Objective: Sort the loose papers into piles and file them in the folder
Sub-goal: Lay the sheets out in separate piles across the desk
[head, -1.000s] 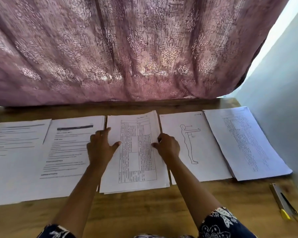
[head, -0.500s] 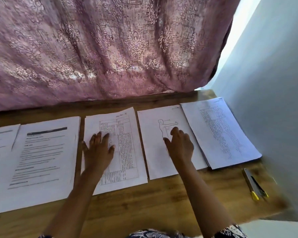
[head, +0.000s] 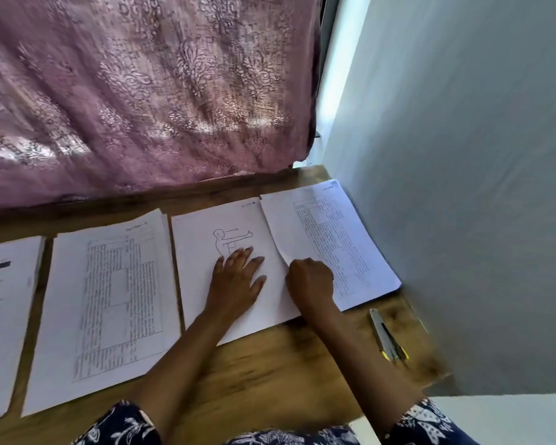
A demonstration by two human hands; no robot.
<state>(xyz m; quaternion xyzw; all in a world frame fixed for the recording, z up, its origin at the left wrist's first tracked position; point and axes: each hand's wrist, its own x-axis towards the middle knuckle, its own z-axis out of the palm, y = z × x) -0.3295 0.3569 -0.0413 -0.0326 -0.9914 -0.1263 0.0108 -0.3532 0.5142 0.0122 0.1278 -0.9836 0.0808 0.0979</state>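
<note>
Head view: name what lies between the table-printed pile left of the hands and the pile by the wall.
The body-outline sheet, in the head view; the left hand lies flat on it, the right hand curls at the wall pile's lifted edge.

Left hand flat, fingers spread — right hand knuckles up, fingers curled on the right pile, forearms outstretched

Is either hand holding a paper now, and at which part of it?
The right hand grips the rightmost sheet at its lifted left edge. The left hand only rests flat on the drawing sheet, holding nothing.
</note>
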